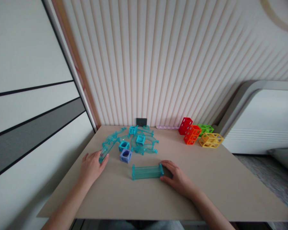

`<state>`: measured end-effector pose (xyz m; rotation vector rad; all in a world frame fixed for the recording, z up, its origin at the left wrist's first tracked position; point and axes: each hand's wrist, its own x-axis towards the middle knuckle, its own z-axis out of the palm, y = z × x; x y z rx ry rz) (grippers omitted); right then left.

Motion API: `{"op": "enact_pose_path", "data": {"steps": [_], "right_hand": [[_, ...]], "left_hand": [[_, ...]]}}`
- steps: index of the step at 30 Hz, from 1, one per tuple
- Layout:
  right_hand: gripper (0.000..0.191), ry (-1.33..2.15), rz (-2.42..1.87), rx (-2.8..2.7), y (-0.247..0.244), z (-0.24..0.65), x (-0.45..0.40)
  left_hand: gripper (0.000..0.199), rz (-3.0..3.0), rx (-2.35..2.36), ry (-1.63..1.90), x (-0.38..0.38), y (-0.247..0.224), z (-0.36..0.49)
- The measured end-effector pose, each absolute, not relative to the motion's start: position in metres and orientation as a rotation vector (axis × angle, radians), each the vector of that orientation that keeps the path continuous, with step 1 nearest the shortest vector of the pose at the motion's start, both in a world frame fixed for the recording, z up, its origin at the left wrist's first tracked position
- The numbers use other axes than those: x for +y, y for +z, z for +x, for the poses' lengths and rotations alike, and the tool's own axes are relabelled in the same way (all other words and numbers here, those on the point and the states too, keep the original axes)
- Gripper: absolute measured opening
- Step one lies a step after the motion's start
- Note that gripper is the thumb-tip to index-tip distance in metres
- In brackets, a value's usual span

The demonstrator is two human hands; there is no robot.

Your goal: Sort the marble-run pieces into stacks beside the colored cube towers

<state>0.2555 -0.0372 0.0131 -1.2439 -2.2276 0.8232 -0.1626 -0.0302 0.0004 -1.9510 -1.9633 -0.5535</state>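
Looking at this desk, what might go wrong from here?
The left hand has the near end of a long teal piece; its far end seems to overlap other teal pieces, so lifting it could drag some along.

The right hand is at only one end of the teal trough, which might swing or slip if raised.

The red block and orange block stand upright close together; a bump could topple them.

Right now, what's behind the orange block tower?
Red block tower at back-left, green lattice block at back-right. The orange block tower covers the red's lower right and the green's left end; those can't be seen.
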Motion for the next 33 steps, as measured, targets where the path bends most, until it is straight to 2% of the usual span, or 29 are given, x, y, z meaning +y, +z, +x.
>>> {"op": "enact_pose_path", "data": {"steps": [15, 26, 30, 33], "right_hand": [[0.046, 0.82, -1.225, -2.223, 0.014, 0.256, -0.037], [0.054, 0.824, -1.238, -2.238, 0.011, 0.257, -0.037], [0.065, 0.822, -1.225, -2.254, 0.013, 0.256, -0.037], [0.063, 0.814, -1.199, -2.245, 0.015, 0.255, -0.037]], "left_hand": [[0.044, -1.976, -1.946, -0.562, -0.032, -0.005, -0.164], [0.031, -2.013, -1.571, -0.994, -0.034, 0.011, -0.155], [0.029, -2.032, -1.533, -1.137, -0.031, 0.011, -0.14], [0.027, -2.106, -1.556, -1.179, -0.026, 0.007, -0.132]]}}
